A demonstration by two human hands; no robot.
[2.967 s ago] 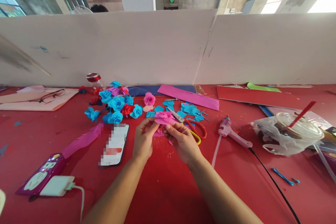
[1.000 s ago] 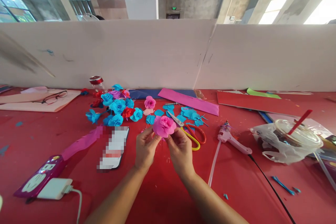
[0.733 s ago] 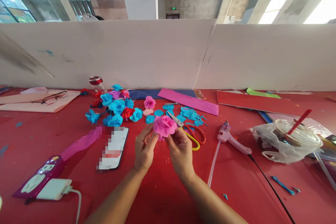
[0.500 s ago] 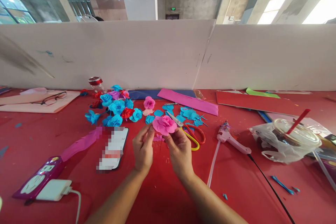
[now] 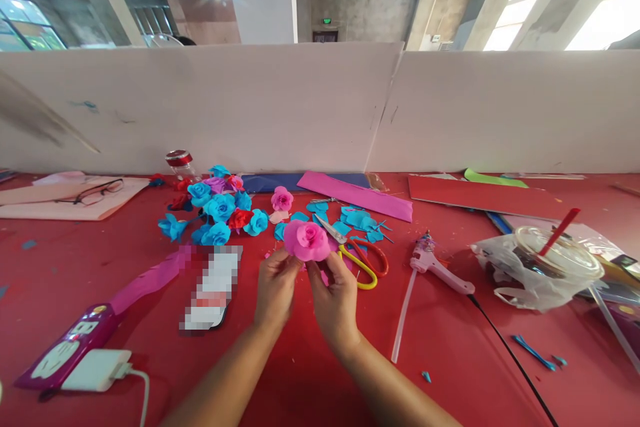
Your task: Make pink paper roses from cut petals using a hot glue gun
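A pink paper rose [image 5: 307, 240] is held upright just above the red table [image 5: 320, 373], its bloom facing me. My left hand [image 5: 273, 290] pinches its lower left side and my right hand [image 5: 334, 297] pinches its lower right side. Behind the rose lie scissors [image 5: 357, 259] with red and yellow handles. A heap of blue, red and purple paper roses [image 5: 217, 208] sits to the back left, with a single small pink rose [image 5: 282, 199] near it. Loose blue petals [image 5: 360, 220] are scattered behind the scissors.
A phone [image 5: 210, 290] lies left of my hands, a power strip with a white charger [image 5: 75, 353] further left. A glue gun [image 5: 440, 267] with its black cord lies to the right, next to a bagged drink cup [image 5: 545, 267]. Glasses [image 5: 90, 192] rest on paper at the back left. White panels [image 5: 320, 107] wall off the table's far side.
The pink rose has been tipped up from lying flat between my fingers, so its bloom faces me. Both hands have shifted slightly left with it.
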